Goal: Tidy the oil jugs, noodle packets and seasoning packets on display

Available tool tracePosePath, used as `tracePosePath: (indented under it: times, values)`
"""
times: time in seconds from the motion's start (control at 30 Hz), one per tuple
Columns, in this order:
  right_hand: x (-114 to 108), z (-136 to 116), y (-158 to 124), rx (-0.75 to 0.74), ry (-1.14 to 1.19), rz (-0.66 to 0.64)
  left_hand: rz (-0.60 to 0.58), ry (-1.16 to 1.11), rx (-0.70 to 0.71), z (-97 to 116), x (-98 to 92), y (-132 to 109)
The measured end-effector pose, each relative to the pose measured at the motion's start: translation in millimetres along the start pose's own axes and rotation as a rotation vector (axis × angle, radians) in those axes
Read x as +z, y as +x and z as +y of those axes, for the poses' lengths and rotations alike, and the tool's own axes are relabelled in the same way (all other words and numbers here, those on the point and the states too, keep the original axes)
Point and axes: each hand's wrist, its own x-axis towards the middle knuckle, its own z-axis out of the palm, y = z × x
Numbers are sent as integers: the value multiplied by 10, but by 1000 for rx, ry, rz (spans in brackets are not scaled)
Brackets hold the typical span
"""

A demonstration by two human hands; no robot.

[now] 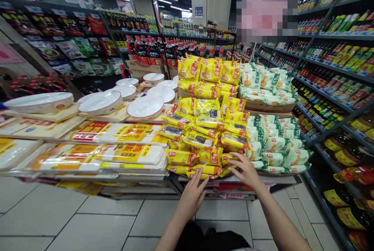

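My left hand [191,195] reaches toward the bottom row of yellow snack packets [193,160], its fingers spread and empty, fingertips close to the lowest packets. My right hand [247,170] is open too, fingers stretched out beside the yellow packets [230,141] where they meet the green-and-white packets [274,157]. Both stacks lie piled on a low display stand [280,181] in a shop aisle.
Long flat noodle packs [117,153] lie left of the yellow pile, with white bowls [145,107] on top of them further back. Shelves of bottles and jars [336,99] line the right side. Another person stands behind the display. Pale floor tiles [87,220] lie below.
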Motion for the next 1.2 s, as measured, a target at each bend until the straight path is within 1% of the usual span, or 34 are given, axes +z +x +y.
tracePosePath:
  times: [0.07, 0.13, 0.17, 0.2, 0.23, 0.27, 0.33, 0.43, 0.5, 0.53, 0.6, 0.67, 0.73, 0.8, 0.83, 0.9, 0.97, 1.03, 1.07, 1.13, 1.2]
  values:
    - [-187, 23, 79, 32, 45, 253, 51, 10, 36, -60, -88, -71]
    - [-366, 102, 252, 125, 23, 487, 110, 20, 69, -150, -175, -137]
    - [-439, 155, 361, 182, 9, 563, 136, 24, 81, -206, -220, -163]
    - [-495, 212, 479, 237, 4, 608, 160, 25, 91, -271, -268, -179]
    - [-532, 267, 602, 281, 13, 620, 178, 26, 100, -343, -319, -185]
    - [-551, 317, 727, 310, 35, 608, 194, 28, 108, -421, -376, -178]
    - [-543, 393, 992, 327, 95, 530, 231, 38, 127, -593, -508, -125]
    - [-460, 457, 1462, 295, 114, 332, 297, 33, 141, -871, -740, 42]
    - [-378, 498, 1842, 234, 14, 161, 346, 4, 152, -1057, -903, 198]
    - [-330, 527, 2046, 188, -89, 80, 371, -16, 163, -1148, -984, 286]
    - [-213, 612, 2449, 45, -352, -76, 411, -47, 189, -1320, -1148, 476]
    - [-74, 732, 2796, -174, -575, -242, 427, -72, 220, -1478, -1313, 684]
    - [64, 877, 3044, -407, -668, -387, 425, -83, 246, -1623, -1473, 911]
    - [165, 1026, 3182, -574, -676, -459, 412, -92, 247, -1759, -1615, 1154]
    - [190, 1095, 3215, -624, -667, -465, 402, -100, 233, -1824, -1672, 1282]
    - [177, 1204, 3229, -679, -634, -457, 364, -136, 184, -1952, -1750, 1549]
    - [90, 1254, 3200, -667, -586, -440, 302, -201, 124, -2077, -1766, 1829]
    - [-36, 1232, 3163, -573, -526, -396, 219, -275, 58, -2188, -1721, 2119]
    - [-100, 1196, 3151, -493, -487, -354, 182, -311, 24, -2229, -1682, 2264]
    - [-207, 1089, 3149, -274, -387, -236, 118, -394, -18, -2267, -1587, 2546]
    - [-276, 967, 3179, -31, -228, -120, 87, -516, -34, -2230, -1490, 2802]
